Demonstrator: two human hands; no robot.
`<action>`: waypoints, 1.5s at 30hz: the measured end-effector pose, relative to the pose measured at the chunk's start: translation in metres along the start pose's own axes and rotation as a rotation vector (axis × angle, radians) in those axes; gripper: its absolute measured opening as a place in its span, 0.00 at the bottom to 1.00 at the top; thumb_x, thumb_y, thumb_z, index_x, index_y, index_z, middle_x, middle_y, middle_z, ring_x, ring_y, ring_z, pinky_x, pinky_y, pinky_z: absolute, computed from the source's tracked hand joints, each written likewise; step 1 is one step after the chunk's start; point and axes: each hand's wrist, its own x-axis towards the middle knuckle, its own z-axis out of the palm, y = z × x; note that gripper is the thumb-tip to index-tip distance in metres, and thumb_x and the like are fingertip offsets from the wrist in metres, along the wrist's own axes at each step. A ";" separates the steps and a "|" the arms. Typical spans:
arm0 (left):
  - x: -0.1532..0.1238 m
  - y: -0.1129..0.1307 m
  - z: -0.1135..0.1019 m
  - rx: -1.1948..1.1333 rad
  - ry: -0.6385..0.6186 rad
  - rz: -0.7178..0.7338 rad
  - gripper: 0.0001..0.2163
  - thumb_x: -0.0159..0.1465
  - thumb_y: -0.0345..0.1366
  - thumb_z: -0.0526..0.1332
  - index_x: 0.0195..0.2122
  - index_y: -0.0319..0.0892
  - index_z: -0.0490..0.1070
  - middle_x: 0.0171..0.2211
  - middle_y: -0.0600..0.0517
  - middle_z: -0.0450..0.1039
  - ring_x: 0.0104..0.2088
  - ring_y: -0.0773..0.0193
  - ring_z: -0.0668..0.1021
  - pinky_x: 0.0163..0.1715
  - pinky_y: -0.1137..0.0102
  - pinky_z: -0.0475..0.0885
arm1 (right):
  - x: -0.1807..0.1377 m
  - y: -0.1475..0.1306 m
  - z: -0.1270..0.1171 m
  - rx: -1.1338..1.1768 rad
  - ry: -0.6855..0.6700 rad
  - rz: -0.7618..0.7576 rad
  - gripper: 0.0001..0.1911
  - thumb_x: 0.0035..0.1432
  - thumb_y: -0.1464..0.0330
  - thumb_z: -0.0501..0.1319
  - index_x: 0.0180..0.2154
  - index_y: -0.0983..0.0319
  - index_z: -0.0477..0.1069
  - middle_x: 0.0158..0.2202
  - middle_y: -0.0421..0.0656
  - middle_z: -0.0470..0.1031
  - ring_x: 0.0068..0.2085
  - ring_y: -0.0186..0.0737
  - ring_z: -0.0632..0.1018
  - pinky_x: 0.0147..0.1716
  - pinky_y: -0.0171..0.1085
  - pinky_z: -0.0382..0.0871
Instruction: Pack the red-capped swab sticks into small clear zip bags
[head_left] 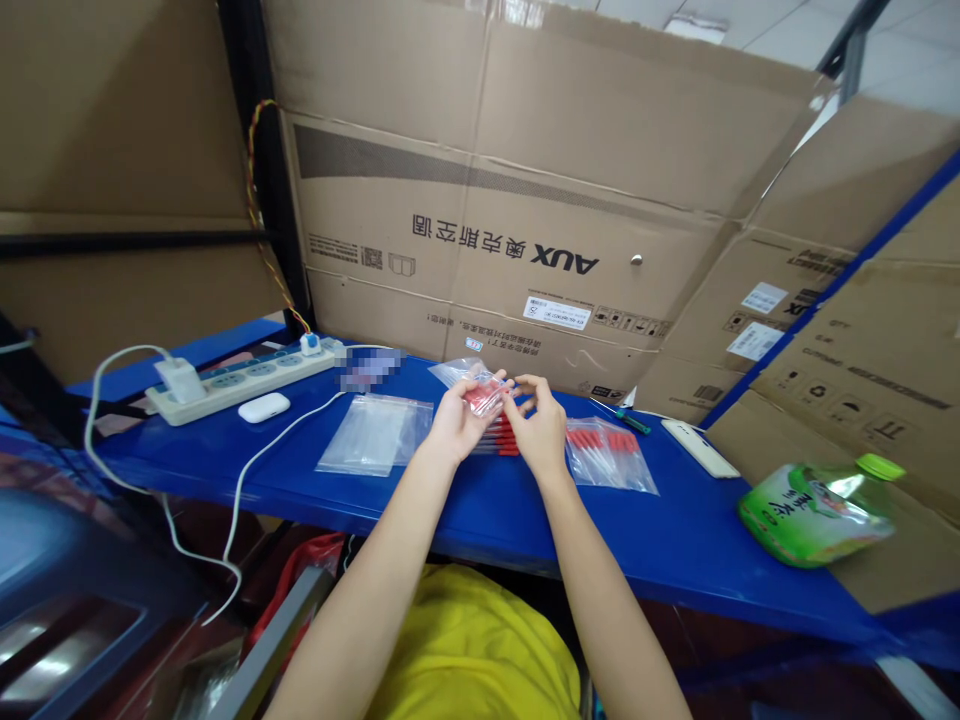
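Observation:
Above a blue table [480,510], my left hand [456,420] and my right hand [538,425] together hold a small clear plastic bag [480,392] with red-capped pieces inside. My left fingers are wrapped round the bag. My right fingertips pinch at its right edge. Under the hands lies a row of red-tipped pens [501,438] on the table. To the right lies a filled clear bag of red pieces [609,455]. An empty clear bag [373,432] lies flat to the left.
A white power strip [247,380] with a plugged charger [180,380] and white cable [247,470] sits at the left, beside a white earbud case [264,407]. A white phone [699,447], a green screwdriver [631,422] and a green bottle [817,510] lie right. Cardboard boxes [517,200] wall the back.

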 end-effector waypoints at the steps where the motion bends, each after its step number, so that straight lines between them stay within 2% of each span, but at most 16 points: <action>1: 0.000 0.000 0.000 0.006 -0.009 0.006 0.24 0.66 0.25 0.56 0.63 0.45 0.67 0.59 0.42 0.80 0.44 0.57 0.87 0.38 0.67 0.82 | 0.001 0.001 -0.001 0.014 -0.016 -0.004 0.12 0.63 0.61 0.65 0.47 0.58 0.72 0.40 0.40 0.82 0.27 0.35 0.76 0.36 0.38 0.71; 4: -0.001 0.000 0.001 0.040 -0.066 0.015 0.27 0.66 0.26 0.57 0.66 0.45 0.66 0.61 0.43 0.78 0.47 0.57 0.86 0.40 0.68 0.82 | 0.002 0.002 -0.003 0.084 -0.022 -0.021 0.07 0.62 0.63 0.65 0.39 0.58 0.72 0.38 0.39 0.80 0.29 0.35 0.75 0.36 0.37 0.69; 8: -0.001 0.001 0.001 0.077 -0.104 -0.012 0.23 0.68 0.30 0.55 0.65 0.35 0.70 0.58 0.37 0.79 0.53 0.55 0.84 0.45 0.69 0.82 | 0.002 0.002 -0.002 0.148 0.017 -0.040 0.10 0.63 0.62 0.65 0.32 0.58 0.67 0.29 0.37 0.73 0.29 0.36 0.72 0.33 0.36 0.66; 11: 0.000 0.001 0.000 0.077 -0.142 -0.022 0.24 0.69 0.30 0.55 0.65 0.35 0.70 0.59 0.38 0.79 0.57 0.53 0.83 0.49 0.68 0.81 | 0.001 0.004 0.000 0.185 0.018 -0.025 0.09 0.63 0.62 0.65 0.38 0.57 0.68 0.31 0.37 0.73 0.30 0.37 0.73 0.35 0.36 0.68; 14: 0.001 0.000 0.000 0.068 -0.173 0.008 0.25 0.67 0.28 0.55 0.66 0.39 0.70 0.61 0.41 0.78 0.58 0.54 0.82 0.49 0.68 0.81 | 0.002 0.007 0.001 0.188 0.042 0.022 0.15 0.62 0.61 0.67 0.47 0.57 0.69 0.33 0.37 0.74 0.31 0.38 0.74 0.36 0.37 0.69; 17: 0.001 -0.001 0.001 0.055 -0.172 0.039 0.25 0.67 0.26 0.55 0.65 0.40 0.69 0.61 0.43 0.78 0.55 0.56 0.83 0.49 0.69 0.81 | 0.003 0.010 0.001 0.191 0.009 0.043 0.15 0.62 0.59 0.67 0.48 0.57 0.72 0.36 0.40 0.77 0.32 0.38 0.76 0.35 0.37 0.70; 21: 0.001 -0.002 0.001 0.055 -0.158 0.023 0.24 0.68 0.25 0.55 0.65 0.42 0.67 0.60 0.43 0.79 0.47 0.60 0.86 0.44 0.70 0.81 | 0.007 0.011 0.003 0.347 -0.067 0.024 0.11 0.64 0.58 0.65 0.42 0.58 0.73 0.41 0.44 0.81 0.38 0.42 0.80 0.40 0.39 0.74; 28: 0.000 -0.004 0.000 0.031 -0.146 0.023 0.23 0.69 0.26 0.57 0.65 0.45 0.65 0.56 0.44 0.82 0.47 0.58 0.86 0.48 0.63 0.80 | 0.028 0.007 -0.002 0.404 -0.042 0.020 0.11 0.59 0.60 0.69 0.34 0.58 0.70 0.30 0.39 0.76 0.32 0.39 0.76 0.35 0.37 0.71; 31: 0.003 -0.005 0.000 0.045 -0.125 0.003 0.20 0.70 0.30 0.59 0.62 0.48 0.69 0.54 0.47 0.82 0.46 0.59 0.86 0.51 0.62 0.79 | 0.048 0.001 -0.009 0.363 -0.112 -0.022 0.10 0.58 0.62 0.68 0.33 0.58 0.69 0.29 0.38 0.74 0.31 0.38 0.75 0.34 0.37 0.70; 33: 0.004 -0.005 -0.001 0.076 -0.143 -0.021 0.16 0.71 0.37 0.60 0.60 0.46 0.71 0.55 0.45 0.81 0.49 0.56 0.85 0.52 0.61 0.79 | 0.065 -0.003 -0.015 0.379 -0.189 -0.054 0.11 0.58 0.61 0.69 0.34 0.58 0.70 0.30 0.38 0.74 0.31 0.38 0.75 0.34 0.37 0.70; 35: 0.005 -0.005 -0.003 0.101 -0.128 -0.014 0.18 0.72 0.45 0.60 0.59 0.44 0.72 0.57 0.42 0.79 0.53 0.51 0.84 0.55 0.60 0.78 | 0.083 -0.004 -0.021 0.448 -0.247 -0.075 0.13 0.56 0.60 0.71 0.36 0.57 0.70 0.31 0.38 0.76 0.33 0.38 0.76 0.36 0.38 0.72; 38: 0.002 -0.004 -0.010 0.187 0.094 0.168 0.23 0.71 0.48 0.61 0.64 0.49 0.66 0.62 0.41 0.75 0.59 0.51 0.81 0.60 0.59 0.76 | 0.102 -0.001 -0.030 0.557 -0.222 -0.076 0.16 0.54 0.59 0.74 0.38 0.57 0.73 0.35 0.40 0.78 0.37 0.39 0.78 0.40 0.39 0.74; 40: 0.000 0.002 -0.012 0.343 0.281 0.431 0.26 0.70 0.45 0.63 0.68 0.53 0.60 0.68 0.44 0.68 0.65 0.54 0.76 0.65 0.59 0.71 | 0.106 0.004 -0.034 0.616 -0.186 -0.058 0.17 0.53 0.58 0.75 0.41 0.57 0.75 0.37 0.40 0.78 0.38 0.40 0.78 0.42 0.40 0.74; 41: 0.000 0.006 -0.010 0.451 0.329 0.557 0.27 0.70 0.44 0.64 0.68 0.55 0.59 0.70 0.45 0.65 0.68 0.56 0.72 0.68 0.60 0.67 | 0.107 0.007 -0.034 0.641 -0.175 -0.051 0.17 0.54 0.58 0.75 0.42 0.57 0.76 0.37 0.40 0.77 0.38 0.40 0.78 0.42 0.40 0.74; 43: 0.004 0.017 -0.001 0.670 0.298 0.752 0.23 0.70 0.43 0.64 0.65 0.52 0.65 0.71 0.46 0.66 0.71 0.56 0.69 0.70 0.59 0.62 | 0.104 0.014 -0.033 0.682 -0.180 -0.046 0.18 0.54 0.57 0.75 0.43 0.56 0.77 0.36 0.40 0.76 0.38 0.40 0.77 0.42 0.39 0.74; 45: 0.015 0.030 0.014 0.856 0.106 0.824 0.19 0.69 0.43 0.65 0.59 0.48 0.71 0.64 0.44 0.74 0.67 0.54 0.73 0.68 0.60 0.65 | 0.099 0.020 -0.032 0.702 -0.225 -0.047 0.19 0.54 0.56 0.76 0.44 0.56 0.78 0.35 0.39 0.75 0.37 0.39 0.76 0.41 0.39 0.73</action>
